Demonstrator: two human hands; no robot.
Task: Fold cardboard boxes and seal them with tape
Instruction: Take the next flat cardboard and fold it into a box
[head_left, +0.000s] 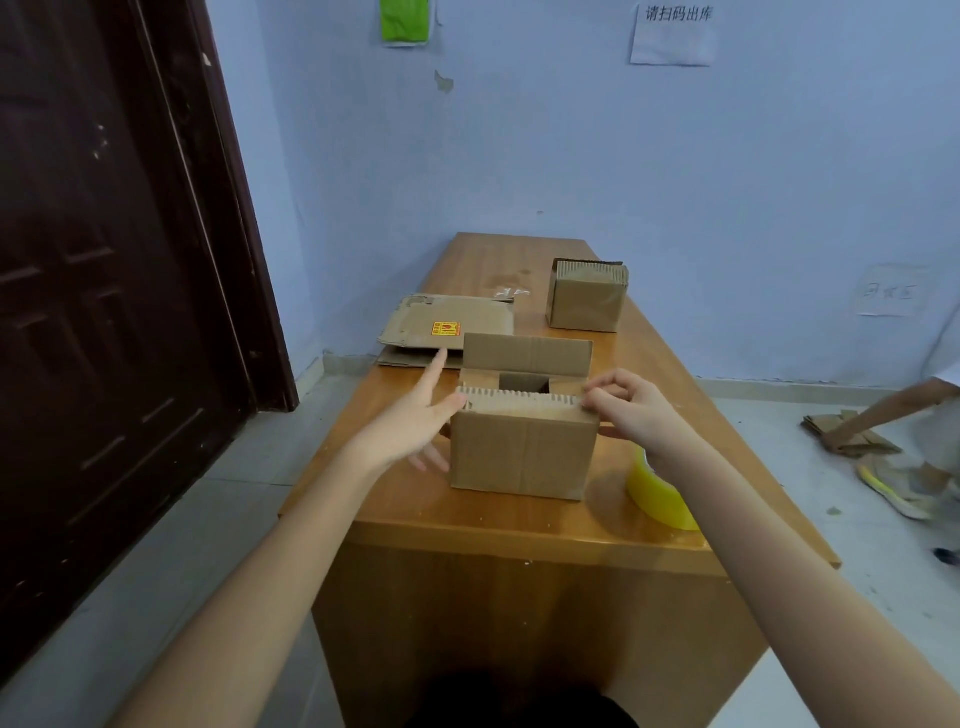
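Standing on the near part of the wooden table (498, 525), a small cardboard box (523, 452) has its far flap upright and its near flap's corrugated edge facing the camera, with a dark opening showing between them. The left hand (415, 423) lies spread wide against the box's left side, its thumb touching the near flap's left corner and its index finger stretched out toward the flattened cardboard (447, 327). The right hand (631, 410) is curled, its fingertips pinching the right end of that near flap. Just right of the box, partly behind the right forearm, sits a roll of yellow tape (657, 493). Farther along the table stands 1 closed box (587, 296), well apart from the flattened cardboard bearing a red-and-yellow label. At the right edge, another person's hand rests on cardboard pieces (852, 434) on the floor.
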